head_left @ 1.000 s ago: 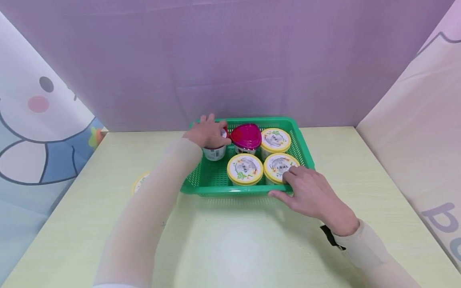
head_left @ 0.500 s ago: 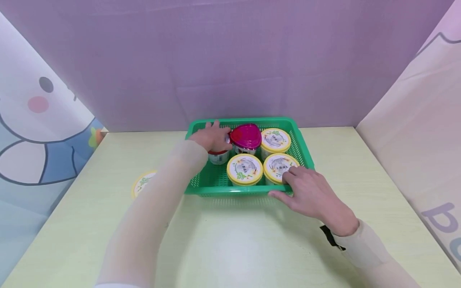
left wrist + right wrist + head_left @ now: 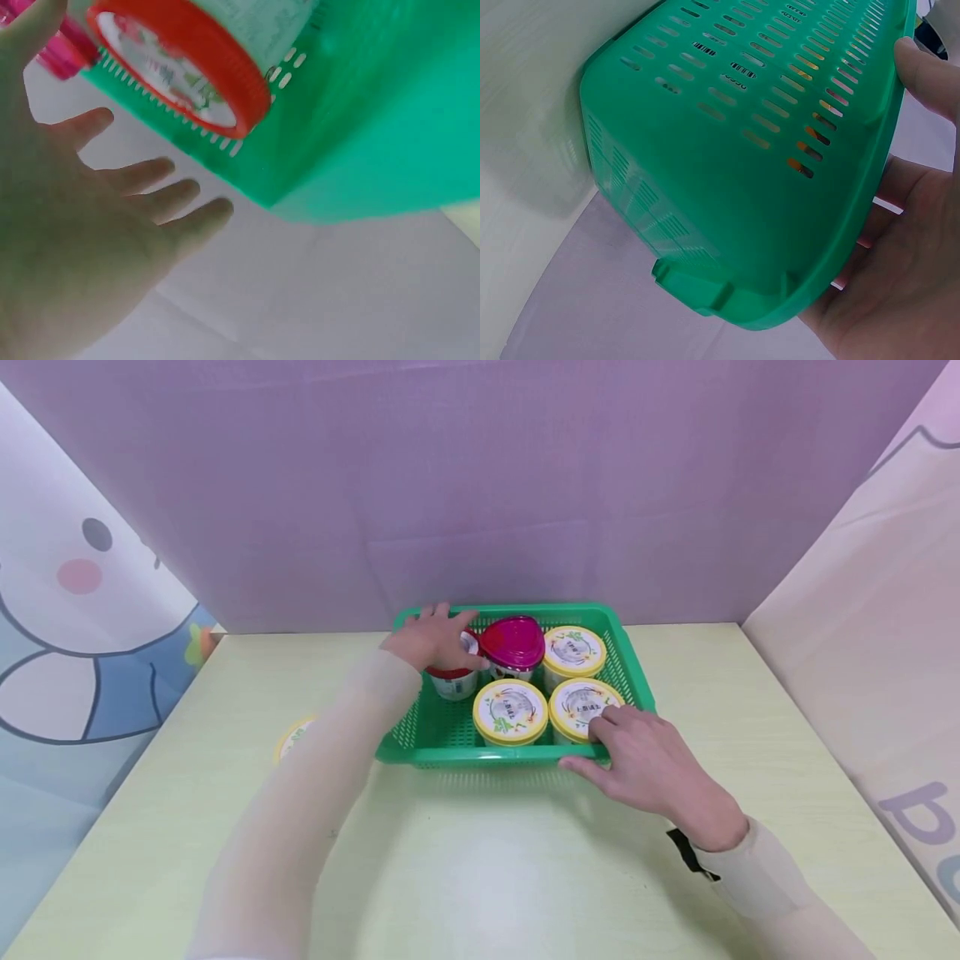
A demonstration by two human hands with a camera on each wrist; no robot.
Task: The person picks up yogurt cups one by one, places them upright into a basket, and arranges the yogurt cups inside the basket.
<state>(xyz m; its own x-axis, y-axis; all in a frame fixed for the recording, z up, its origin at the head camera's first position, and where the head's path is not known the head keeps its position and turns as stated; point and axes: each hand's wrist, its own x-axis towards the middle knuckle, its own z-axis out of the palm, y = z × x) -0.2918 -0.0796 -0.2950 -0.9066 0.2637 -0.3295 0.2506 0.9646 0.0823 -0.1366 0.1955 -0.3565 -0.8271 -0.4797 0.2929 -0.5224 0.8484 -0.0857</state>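
A green plastic basket (image 3: 498,755) holds several lidded tubs. My left hand (image 3: 431,639) is over its back left corner, beside a white tub with a red lid (image 3: 453,677). In the left wrist view the fingers of that hand are spread and straight, apart from the red lid (image 3: 176,67). Right of this tub is one with a magenta lid (image 3: 513,643). My right hand (image 3: 652,764) grips the basket's front rim near the right corner. Its thumb (image 3: 922,71) lies outside the rim, and the fingers reach inside by a yellow-lidded tub (image 3: 581,706).
Two more yellow-lidded tubs, one at the front middle (image 3: 510,712) and one at the back right (image 3: 573,652), stand in the basket. Another yellow-rimmed lid (image 3: 291,739) shows on the table (image 3: 480,868), partly behind my left forearm. A purple cloth (image 3: 480,485) hangs behind.
The red-lidded tub has shifted slightly right, up to the magenta-lidded one. My left hand moved right with it, then drew back left and released it. My right hand has stayed put.
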